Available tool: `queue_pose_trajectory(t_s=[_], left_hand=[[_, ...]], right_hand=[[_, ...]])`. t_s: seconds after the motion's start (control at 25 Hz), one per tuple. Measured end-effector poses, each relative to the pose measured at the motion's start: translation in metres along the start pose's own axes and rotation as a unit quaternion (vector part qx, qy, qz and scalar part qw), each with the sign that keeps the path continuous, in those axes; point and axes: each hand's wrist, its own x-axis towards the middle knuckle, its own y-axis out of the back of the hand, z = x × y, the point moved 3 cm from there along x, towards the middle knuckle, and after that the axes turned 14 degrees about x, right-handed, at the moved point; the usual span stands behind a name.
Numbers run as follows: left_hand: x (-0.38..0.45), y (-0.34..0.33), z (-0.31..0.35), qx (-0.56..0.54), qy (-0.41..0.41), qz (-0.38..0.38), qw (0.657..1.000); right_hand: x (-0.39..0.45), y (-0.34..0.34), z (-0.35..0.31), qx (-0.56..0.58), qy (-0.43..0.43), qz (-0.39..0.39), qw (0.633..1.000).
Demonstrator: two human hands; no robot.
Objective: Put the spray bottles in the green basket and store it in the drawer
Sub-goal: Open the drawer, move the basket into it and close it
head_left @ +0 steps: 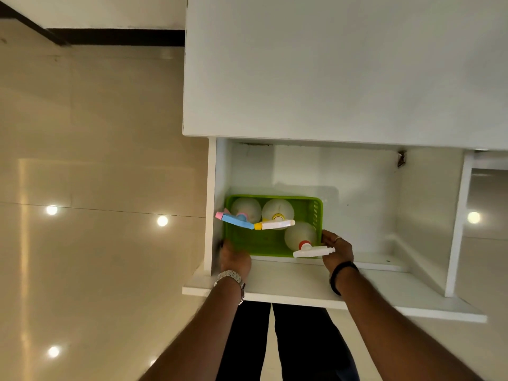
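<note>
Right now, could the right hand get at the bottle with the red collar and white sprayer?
Probably yes. The right hand is on the green basket by its right wall, and the white sprayer of that bottle pokes out over the rim right next to its fingers, with nothing between.

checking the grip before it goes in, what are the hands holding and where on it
Both hands hold the green basket by its short ends: left hand at the near left corner, right hand on the right end wall. Three spray bottles stand inside it.
</note>
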Motion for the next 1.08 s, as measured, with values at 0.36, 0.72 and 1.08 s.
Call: queue_pose_trajectory(t_s=[0.36,0.72,1.08], left_hand=[[-0.119,0.061,-0.053,-0.134,-0.057,-0.062,0.987],[-0.107,0.030,-0.048,-0.444,0.242,-0.150,0.849],[-0.104,0.038,-0.008,-0.501,0.280,-0.157,0.803]], right_hand=[[-0.158,0.085,-0.009,0.311,0.001,0.152,0.938],[-0.170,0.068,0.019,0.514,-0.278,0.114,0.804],[-0.145,0.057,-0.037,0.578,-0.269,0.140,0.758]])
